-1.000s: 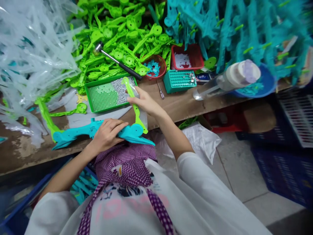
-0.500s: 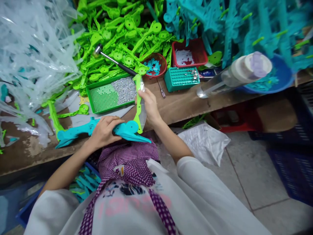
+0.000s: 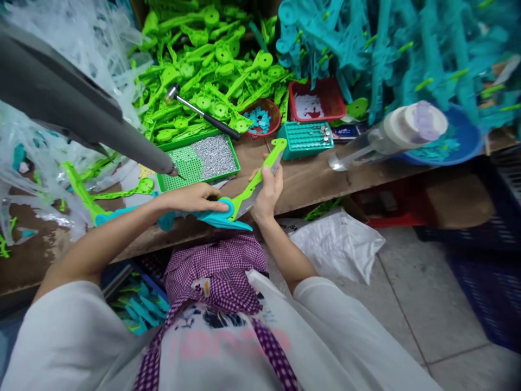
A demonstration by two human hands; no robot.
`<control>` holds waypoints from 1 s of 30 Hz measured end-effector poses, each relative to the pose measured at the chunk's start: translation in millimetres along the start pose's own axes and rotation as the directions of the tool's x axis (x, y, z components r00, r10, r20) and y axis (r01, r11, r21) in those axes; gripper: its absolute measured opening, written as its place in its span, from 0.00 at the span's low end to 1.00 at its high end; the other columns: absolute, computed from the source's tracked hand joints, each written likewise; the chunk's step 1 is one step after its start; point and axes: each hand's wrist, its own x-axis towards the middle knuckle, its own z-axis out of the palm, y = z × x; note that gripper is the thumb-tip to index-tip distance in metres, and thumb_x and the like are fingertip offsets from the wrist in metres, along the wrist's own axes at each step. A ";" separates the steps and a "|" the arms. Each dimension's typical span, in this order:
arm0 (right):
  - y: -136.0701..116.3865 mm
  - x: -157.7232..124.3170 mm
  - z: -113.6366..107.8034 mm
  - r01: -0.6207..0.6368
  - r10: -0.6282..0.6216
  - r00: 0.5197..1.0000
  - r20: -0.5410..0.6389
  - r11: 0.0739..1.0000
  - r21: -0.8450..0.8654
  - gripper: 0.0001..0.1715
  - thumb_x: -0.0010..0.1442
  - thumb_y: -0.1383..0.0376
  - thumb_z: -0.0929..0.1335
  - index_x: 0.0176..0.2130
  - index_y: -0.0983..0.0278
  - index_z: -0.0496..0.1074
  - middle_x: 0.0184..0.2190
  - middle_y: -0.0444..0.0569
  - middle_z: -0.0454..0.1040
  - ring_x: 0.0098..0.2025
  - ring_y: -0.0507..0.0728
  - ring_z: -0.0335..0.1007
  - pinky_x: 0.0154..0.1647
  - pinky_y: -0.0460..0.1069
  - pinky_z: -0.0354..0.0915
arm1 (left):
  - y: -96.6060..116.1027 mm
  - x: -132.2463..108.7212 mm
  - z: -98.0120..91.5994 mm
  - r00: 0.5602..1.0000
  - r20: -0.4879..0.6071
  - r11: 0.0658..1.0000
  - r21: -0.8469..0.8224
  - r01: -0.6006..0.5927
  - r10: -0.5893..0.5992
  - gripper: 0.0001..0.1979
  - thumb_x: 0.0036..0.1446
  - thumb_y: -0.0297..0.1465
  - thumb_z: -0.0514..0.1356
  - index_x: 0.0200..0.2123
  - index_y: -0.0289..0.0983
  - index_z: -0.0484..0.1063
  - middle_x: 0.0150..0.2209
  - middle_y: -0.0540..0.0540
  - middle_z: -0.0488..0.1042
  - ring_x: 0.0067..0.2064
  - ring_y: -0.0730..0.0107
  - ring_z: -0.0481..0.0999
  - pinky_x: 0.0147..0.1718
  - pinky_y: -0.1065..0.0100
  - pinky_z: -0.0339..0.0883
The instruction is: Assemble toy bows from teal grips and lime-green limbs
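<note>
My left hand (image 3: 194,199) is closed at the right end of a long teal plastic piece (image 3: 226,219), fingertips on its round joint. A lime-green plastic arm (image 3: 253,183) rises from that joint, tilted up to the right. A clear, film-like strip (image 3: 245,207) runs along the arm's lower side. My right hand (image 3: 268,191) grips the arm from the right, thumb near its upper half. Another green arm (image 3: 78,187) stands at the teal piece's left end. My left forearm and hand hide the middle of the teal piece.
A grey tapered tool (image 3: 101,117) with a thin tip slants over the bench's left side. Beyond my hands are a green tray (image 3: 238,167) of small metal parts, a hammer (image 3: 203,113), a teal box (image 3: 288,149) and a clear bottle (image 3: 366,146). Green parts (image 3: 211,60) are heaped behind.
The grey tool has come into view at the left. My left hand has moved right to the joint. The green arm has swung from nearly upright to tilted right, with my right hand.
</note>
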 end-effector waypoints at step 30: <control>-22.2 15.2 9.0 0.307 -0.198 0.936 0.291 0.864 -0.399 0.22 0.61 0.50 0.66 0.51 0.57 0.69 0.51 0.52 0.64 0.54 0.58 0.65 0.55 0.58 0.66 | -96.8 -108.0 61.9 -0.390 -0.919 0.961 -0.160 0.227 -0.062 0.42 0.50 0.49 0.64 0.59 0.38 0.47 0.59 0.35 0.54 0.61 0.51 0.59 0.55 0.48 0.62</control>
